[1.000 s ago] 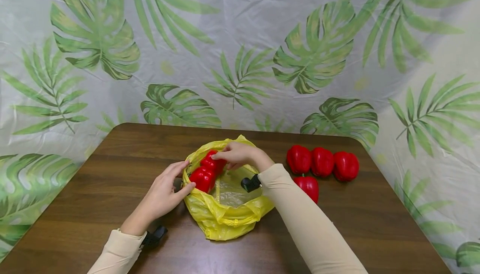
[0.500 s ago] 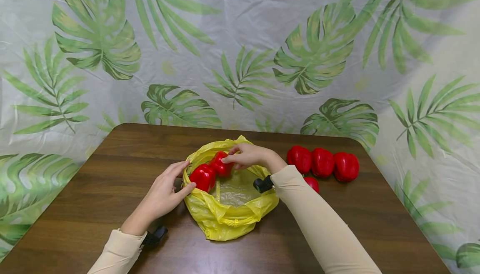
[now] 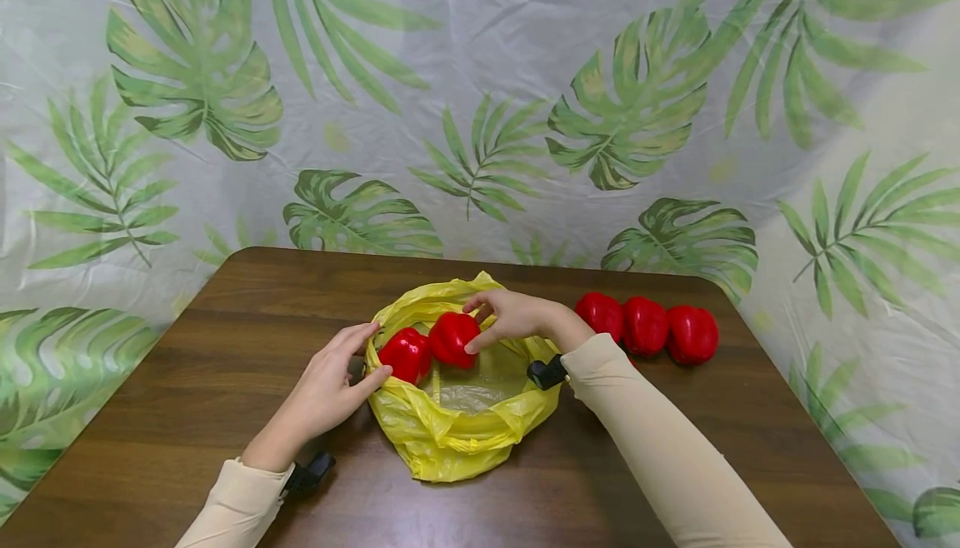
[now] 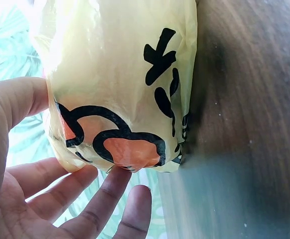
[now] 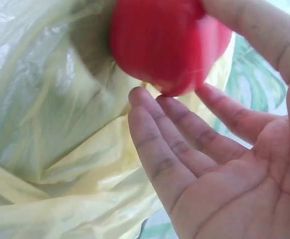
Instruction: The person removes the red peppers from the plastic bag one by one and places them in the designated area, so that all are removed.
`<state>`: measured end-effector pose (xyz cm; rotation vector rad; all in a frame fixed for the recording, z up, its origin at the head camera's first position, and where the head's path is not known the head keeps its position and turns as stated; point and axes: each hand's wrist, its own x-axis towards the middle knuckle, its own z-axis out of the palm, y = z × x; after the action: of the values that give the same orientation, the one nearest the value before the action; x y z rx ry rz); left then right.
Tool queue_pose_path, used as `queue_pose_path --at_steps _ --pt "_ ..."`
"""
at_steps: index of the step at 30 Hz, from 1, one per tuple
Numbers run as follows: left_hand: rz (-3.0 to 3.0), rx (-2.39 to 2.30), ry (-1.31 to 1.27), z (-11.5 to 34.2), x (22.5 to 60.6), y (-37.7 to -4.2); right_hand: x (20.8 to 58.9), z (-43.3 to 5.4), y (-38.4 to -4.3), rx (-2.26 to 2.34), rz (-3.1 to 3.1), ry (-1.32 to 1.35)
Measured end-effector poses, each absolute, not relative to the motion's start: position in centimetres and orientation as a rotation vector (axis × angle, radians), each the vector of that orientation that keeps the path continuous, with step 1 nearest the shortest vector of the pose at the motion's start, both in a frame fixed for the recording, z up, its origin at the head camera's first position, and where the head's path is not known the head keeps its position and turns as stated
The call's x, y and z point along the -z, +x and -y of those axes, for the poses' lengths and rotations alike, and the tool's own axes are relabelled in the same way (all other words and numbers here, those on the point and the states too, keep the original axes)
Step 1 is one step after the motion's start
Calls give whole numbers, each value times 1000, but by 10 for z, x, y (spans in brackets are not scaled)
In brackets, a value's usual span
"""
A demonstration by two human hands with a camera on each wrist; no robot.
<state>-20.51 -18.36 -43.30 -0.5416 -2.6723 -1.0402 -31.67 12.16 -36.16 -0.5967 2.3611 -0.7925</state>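
Held pepper [image 3: 452, 340] farther right above table [image 3: 262, 302]

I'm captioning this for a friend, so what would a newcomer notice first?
Probably the bright yellow bag, open on the table, the left hand at its rim. Next, the red pepper in the right hand, beside a glossy pepper inside the bag. Then the row of three peppers farther right.

Two red peppers [image 3: 405, 356] are counted within the mouth of one yellow bag [image 3: 457, 448], and three more peppers [image 3: 645, 326] in a row on one table [image 3: 225, 365]. A red sliver [image 3: 632, 360] is too hidden to be counted surely. Two hands, one left hand [image 3: 326, 377] and one right hand [image 3: 517, 316], two sleeves [image 3: 675, 448] and two black wrist devices [image 3: 309, 475] are seen.
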Motion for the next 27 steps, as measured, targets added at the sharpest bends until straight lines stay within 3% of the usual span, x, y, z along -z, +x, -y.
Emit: queue_pose_path --at_steps 27 --pt "2672 1033 -541 183 434 -205 364 -112 -317 785 -2274 -558"
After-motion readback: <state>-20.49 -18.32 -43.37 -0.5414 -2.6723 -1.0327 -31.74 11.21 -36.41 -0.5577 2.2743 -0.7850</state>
